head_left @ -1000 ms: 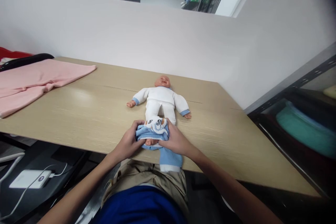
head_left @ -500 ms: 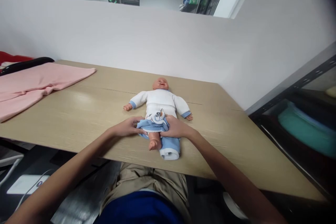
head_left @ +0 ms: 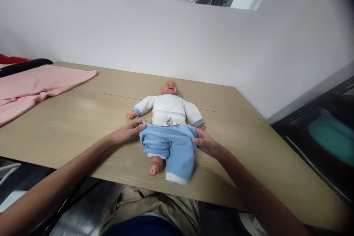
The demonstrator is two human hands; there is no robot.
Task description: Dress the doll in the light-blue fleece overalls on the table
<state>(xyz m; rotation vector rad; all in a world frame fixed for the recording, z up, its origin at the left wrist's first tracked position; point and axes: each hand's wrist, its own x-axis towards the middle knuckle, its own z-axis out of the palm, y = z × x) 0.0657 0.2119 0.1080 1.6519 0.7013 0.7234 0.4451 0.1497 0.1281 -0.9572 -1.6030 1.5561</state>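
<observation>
A baby doll in a white top with blue cuffs lies on its back, head toward the wall. Light blue pants with white hems cover its hips and legs. My left hand pinches the waistband at the left side, and my right hand grips it at the right. The left pant leg is bunched up, with a bare foot showing below its hem. The right pant leg lies straight, and the foot inside it is hidden. A strip of printed white cloth shows at the waist.
The doll lies on a wooden table against a white wall. A pink cloth is spread at the left, beside a black and red item. At the right stands a dark rack with a teal thing on it.
The pants' waistband has been drawn up toward the doll's waist and spread wide. My hands have moved apart, and the blue cloth now covers more of the legs.
</observation>
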